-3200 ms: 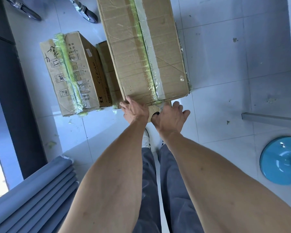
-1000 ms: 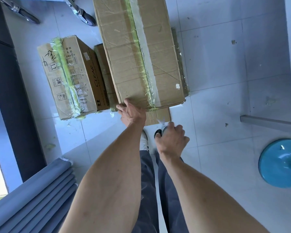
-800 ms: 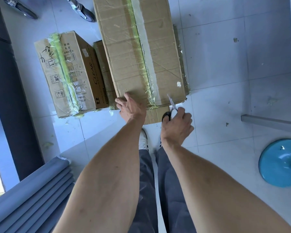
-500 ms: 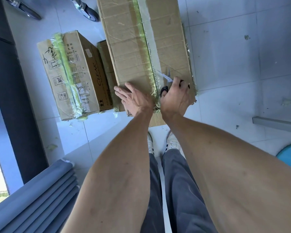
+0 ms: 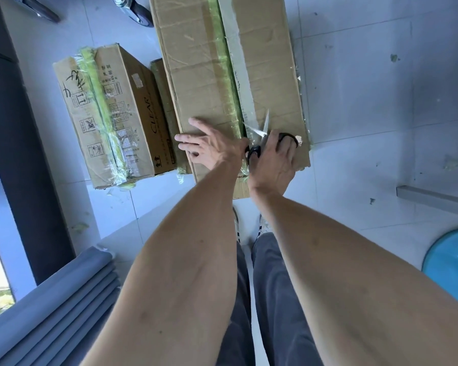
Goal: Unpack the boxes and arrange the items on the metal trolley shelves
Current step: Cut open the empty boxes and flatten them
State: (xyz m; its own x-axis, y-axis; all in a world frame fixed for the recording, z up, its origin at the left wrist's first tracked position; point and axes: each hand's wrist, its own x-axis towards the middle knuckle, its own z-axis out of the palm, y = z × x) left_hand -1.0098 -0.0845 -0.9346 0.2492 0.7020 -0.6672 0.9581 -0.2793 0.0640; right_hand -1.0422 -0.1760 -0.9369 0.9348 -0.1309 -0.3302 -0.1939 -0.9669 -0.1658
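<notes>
A big box [image 5: 204, 75] made of brown card lies flat on the floor [image 5: 368, 88], right in front of the person's feet. It is taped shut along the top, with a strip of green tape [image 5: 226, 75] and a strip of white tape [image 5: 237, 62] running side by side down the middle. You cannot see what is inside it.

The right hand [image 5: 274, 162] grips a pair of scissors [image 5: 263, 136] with black handles. Its fingers are curled through the loops. The two shiny blades are spread apart and their tips sit on the tape near the close end of the box. The left hand [image 5: 212, 147] lies flat on the box top just beside the tape, with its fingers straight and spread, pressing down. The two hands are close together, nearly touching.

To the left, on the floor, stands a smaller box [image 5: 111, 114], also taped shut with green tape. It has black marks and the word CLEAR on its side. A thin box [image 5: 165, 101] is squeezed between the two.

At the top are two black wheels [image 5: 136, 13]. A round blue thing [image 5: 452, 262] sits at the right edge, and a grey curtain [image 5: 53, 299] is at the bottom left.
</notes>
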